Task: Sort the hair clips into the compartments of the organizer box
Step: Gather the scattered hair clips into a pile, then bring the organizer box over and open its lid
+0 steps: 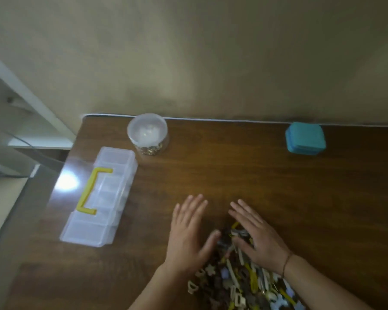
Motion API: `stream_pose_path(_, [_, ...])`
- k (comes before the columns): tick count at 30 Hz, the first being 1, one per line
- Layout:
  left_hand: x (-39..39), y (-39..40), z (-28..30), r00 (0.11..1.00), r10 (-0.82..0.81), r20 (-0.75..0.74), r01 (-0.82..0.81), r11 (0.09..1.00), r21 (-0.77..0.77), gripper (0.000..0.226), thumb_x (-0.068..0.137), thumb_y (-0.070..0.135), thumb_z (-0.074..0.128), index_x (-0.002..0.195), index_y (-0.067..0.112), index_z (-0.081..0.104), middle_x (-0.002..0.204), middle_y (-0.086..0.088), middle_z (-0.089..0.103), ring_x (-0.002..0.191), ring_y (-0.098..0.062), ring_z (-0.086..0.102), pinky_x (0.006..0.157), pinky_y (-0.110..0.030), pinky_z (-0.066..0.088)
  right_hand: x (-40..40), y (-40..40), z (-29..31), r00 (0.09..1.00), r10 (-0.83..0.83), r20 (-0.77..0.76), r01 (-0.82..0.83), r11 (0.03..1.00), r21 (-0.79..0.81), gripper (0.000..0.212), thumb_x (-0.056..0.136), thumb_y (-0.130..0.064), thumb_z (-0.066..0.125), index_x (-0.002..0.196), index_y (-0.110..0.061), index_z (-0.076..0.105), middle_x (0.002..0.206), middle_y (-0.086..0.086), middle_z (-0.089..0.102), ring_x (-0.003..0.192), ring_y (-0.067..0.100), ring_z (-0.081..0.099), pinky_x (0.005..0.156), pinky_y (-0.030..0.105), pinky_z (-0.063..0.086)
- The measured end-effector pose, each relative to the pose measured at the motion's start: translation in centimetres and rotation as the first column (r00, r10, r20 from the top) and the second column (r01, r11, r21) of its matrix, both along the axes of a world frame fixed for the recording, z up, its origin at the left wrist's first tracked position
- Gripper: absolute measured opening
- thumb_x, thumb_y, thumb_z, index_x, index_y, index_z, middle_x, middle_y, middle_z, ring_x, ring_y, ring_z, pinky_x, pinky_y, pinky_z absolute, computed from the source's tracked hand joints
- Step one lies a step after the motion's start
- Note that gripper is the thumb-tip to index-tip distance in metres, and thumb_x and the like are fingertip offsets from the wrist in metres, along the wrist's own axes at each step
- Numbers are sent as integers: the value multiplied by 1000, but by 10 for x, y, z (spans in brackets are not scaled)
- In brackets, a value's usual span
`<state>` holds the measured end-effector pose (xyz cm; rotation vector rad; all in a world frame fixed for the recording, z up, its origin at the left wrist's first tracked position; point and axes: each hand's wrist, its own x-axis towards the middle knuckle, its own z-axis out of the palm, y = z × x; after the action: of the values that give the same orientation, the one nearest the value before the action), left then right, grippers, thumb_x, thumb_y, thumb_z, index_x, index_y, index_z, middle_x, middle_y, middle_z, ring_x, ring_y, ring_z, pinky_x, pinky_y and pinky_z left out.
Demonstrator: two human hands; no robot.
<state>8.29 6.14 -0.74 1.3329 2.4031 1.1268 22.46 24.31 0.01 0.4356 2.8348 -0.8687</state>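
The organizer box [99,198], a clear rigid plastic case with a yellow handle, lies lid-closed at the left of the surface [233,175], well apart from the hair clips [240,278]; it looks light and liable to slide, so steady its body while opening it. The clips form a loose pile at the near edge between the left hand [188,233] and right hand [255,236], both flat with fingers spread, holding nothing. Each clip appears small, stiff and light, best pinched singly across its length

- Table [244,175]: dark wood grain with a smooth, glossy finish.
- Organizer box [112,198]: clear, shiny plastic with a yellow plastic handle [91,190].
- Round jar [147,133]: clear plastic.
- Teal case [305,138]: matt.
- Hair clips [244,278]: plastic-looking.
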Motion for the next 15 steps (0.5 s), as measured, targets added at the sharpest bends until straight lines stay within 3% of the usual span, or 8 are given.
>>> stream_pose_path(3, [-65, -11, 22, 891, 418, -177, -363, 890, 275, 45, 90, 27, 62, 131, 8, 60, 140, -13, 58, 134, -33, 50, 114, -50, 36, -45, -3, 13, 999, -31, -44, 29, 998, -48, 68, 91, -68, 23, 149, -34, 23, 156, -26, 4, 143, -7, -11, 115, 25, 11])
stream_pose_path(6, [-126, -45, 43, 656, 749, -95, -657, 628, 417, 34, 90, 15, 64, 120, -1, 65, 123, -20, 66, 118, -37, 58, 109, -33, 39, -94, -17, 27, 991, -12, -131, 5, 998, -59, 66, 92, -64, 28, 149, -31, 28, 157, -22, 11, 144, -7, -6, 113, 19, 5])
stream_pose_path(7, [-140, -56, 50, 580, 813, -44, -752, 555, 356, 39, 90, 19, 65, 122, -1, 63, 124, -20, 66, 118, -39, 58, 108, -34, 39, -110, -24, 32, 988, -7, -154, -5, 997, -80, 65, 92, -61, 30, 148, -30, 30, 156, -20, 14, 144, -6, -3, 113, 16, 3])
stream_pose_path(9, [-159, -70, 58, 510, 860, -14, -860, 510, 4, 62, 90, 42, 65, 137, 3, 54, 137, -19, 60, 129, -41, 51, 112, -45, 37, -139, -37, 39, 983, -10, -183, -15, 990, -137, 60, 94, -55, 38, 147, -26, 35, 154, -16, 24, 145, -3, 4, 112, 12, 2])
stream_pose_path(11, [-165, -77, 58, 570, 821, -16, -757, 518, -397, 89, 85, 67, 61, 151, 12, 37, 147, -15, 52, 136, -38, 46, 111, -51, 37, -161, -52, 43, 985, -61, -162, 24, 975, -222, 53, 96, -44, 47, 144, -24, 39, 152, -10, 34, 144, 2, 15, 113, 15, 8])
stream_pose_path(12, [-165, -77, 58, 623, 782, -19, -684, 533, -498, 96, 81, 76, 57, 153, 17, 32, 148, -12, 52, 135, -37, 48, 109, -51, 38, -170, -58, 43, 985, -98, -143, 56, 961, -272, 51, 95, -41, 50, 143, -24, 42, 149, -8, 38, 143, 5, 22, 115, 18, 14])
stream_pose_path(15, [-155, -72, 52, 750, 654, -99, -586, 587, -559, 102, 72, 84, 56, 151, 24, 31, 147, -3, 52, 131, -30, 53, 104, -49, 40, -183, -69, 44, 967, -250, -46, 194, 844, -500, 46, 94, -38, 55, 136, -23, 49, 137, -4, 53, 130, 9, 45, 112, 31, 34])
